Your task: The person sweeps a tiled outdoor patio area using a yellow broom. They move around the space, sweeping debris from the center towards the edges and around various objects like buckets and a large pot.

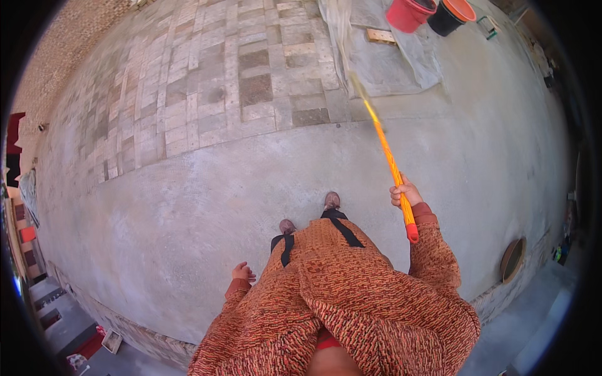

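My right hand (405, 191) is closed around the upper part of an orange-and-yellow handle (389, 155) with a red end cap. The handle slants away from me over the concrete floor (235, 188). Its far end, blurred, lies over the near edge of a translucent plastic sheet (390, 84); I cannot tell what kind of head it has. At my left side, near the hem of the orange-brown knitted coat, my left hand (243, 272) hangs with its fingers loosely bent and holds nothing.
Stone paving (254, 89) borders the concrete ahead. On the sheet lie a wooden block (381, 36) and a red bucket (408, 18); a black bucket with an orange rim (447, 19) stands beside them. A round sieve-like pan (513, 260) is at the right, near the floor's edge, where the level drops.
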